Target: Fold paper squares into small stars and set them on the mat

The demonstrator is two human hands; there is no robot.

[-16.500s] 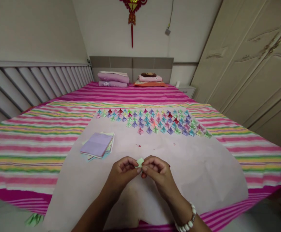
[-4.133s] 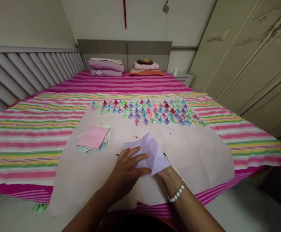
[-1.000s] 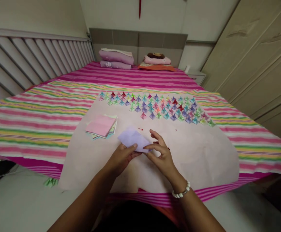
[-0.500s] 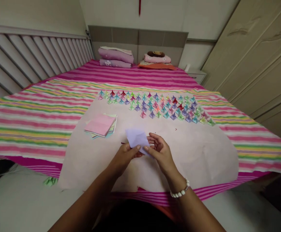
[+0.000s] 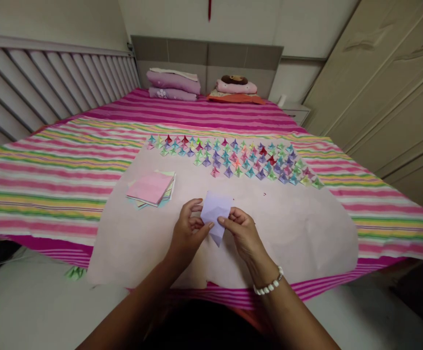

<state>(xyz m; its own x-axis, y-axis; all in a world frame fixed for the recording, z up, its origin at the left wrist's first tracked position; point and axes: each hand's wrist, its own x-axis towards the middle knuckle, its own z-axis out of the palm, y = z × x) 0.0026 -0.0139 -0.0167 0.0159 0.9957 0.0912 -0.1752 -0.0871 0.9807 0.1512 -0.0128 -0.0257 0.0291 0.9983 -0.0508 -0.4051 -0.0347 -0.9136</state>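
A folded lilac paper is lifted just above the large pale sheet that covers the near part of the bed. My left hand pinches the paper's left side with thumb and fingers. My right hand, a white bead bracelet on its wrist, pinches the right side. Both hands are closed on the paper, which points downward between them.
A stack of coloured paper squares, pink on top, lies to the left. Rows of several small folded paper shapes run across the far part of the sheet. The striped bedspread has pillows at the headboard. A wardrobe stands at right.
The lilac paper has been lifted and turned more upright between both hands, and its shape is narrower. Both hands have drawn slightly nearer to each other.
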